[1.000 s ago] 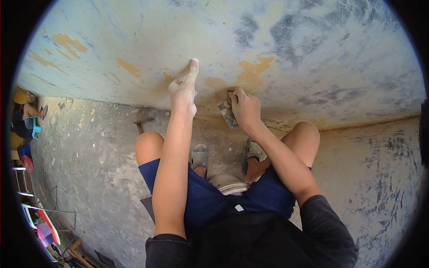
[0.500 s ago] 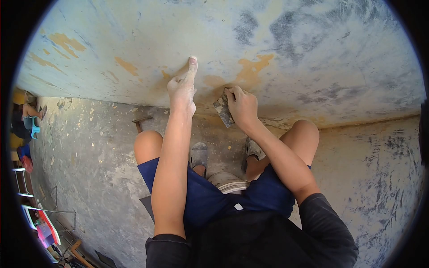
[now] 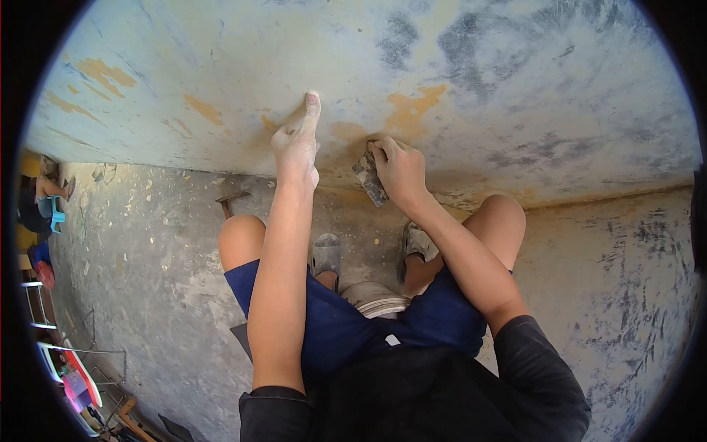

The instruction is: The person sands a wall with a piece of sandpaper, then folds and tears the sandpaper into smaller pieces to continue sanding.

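Observation:
My left hand, coated in white dust, rests against the patchy wall. Its thumb is stretched upward; the other fingers are mostly hidden from this angle. Lower on the wall and to the right, my right hand grips a flat dark piece crusted with pale residue. My fingers pinch its upper right edge, and its lower end slants down to the right. I cannot make out whether it is a scraper or a sanding sheet. Orange-tan patches mark the wall just above this hand.
A white bucket stands between my legs, near my sandals. A hammer-like tool lies on the floor by my left knee. Far left are a blue stool with a person's leg, and metal-framed chairs.
The view has shifted very slightly. Both hands keep nearly the same places on the wall, and the right still grips the flat dark piece.

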Tool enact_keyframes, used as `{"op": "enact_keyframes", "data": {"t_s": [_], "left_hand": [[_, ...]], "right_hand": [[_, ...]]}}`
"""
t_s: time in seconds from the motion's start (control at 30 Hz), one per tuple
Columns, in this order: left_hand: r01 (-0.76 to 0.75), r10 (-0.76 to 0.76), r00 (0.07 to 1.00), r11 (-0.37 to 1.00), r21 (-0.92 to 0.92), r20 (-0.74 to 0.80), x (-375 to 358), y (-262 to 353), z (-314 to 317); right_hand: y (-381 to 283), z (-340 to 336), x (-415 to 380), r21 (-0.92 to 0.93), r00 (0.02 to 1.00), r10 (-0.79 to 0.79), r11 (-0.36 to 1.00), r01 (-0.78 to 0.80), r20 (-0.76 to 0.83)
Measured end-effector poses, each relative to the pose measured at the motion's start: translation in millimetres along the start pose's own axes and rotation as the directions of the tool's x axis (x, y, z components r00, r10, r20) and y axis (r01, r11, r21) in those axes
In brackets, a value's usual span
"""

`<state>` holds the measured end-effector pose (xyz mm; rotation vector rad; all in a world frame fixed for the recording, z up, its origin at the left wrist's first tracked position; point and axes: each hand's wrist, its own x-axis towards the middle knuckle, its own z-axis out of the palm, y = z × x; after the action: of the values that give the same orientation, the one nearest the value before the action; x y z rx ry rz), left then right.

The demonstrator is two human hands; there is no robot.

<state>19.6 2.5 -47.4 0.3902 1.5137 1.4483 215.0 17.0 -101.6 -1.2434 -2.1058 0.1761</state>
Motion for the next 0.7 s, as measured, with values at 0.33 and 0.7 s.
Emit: {"op": "enact_keyframes", "data": {"t_s": [0.33, 0.7], "left_hand": [[-0.003, 0.003, 1.000, 1.000, 0.001, 0.014, -2.4, 1.9, 0.3], [0.004, -0.004, 1.000, 1.000, 0.000, -0.006, -1.0, -0.7, 2.8]], "right_hand": [[-5.0, -1.7, 2.6, -0.021, 0.999, 0.022, 1.000, -0.023, -0.035], [-8.1, 4.4, 4.8, -0.023, 1.000, -0.004, 1.000, 0.004, -0.006]]}}
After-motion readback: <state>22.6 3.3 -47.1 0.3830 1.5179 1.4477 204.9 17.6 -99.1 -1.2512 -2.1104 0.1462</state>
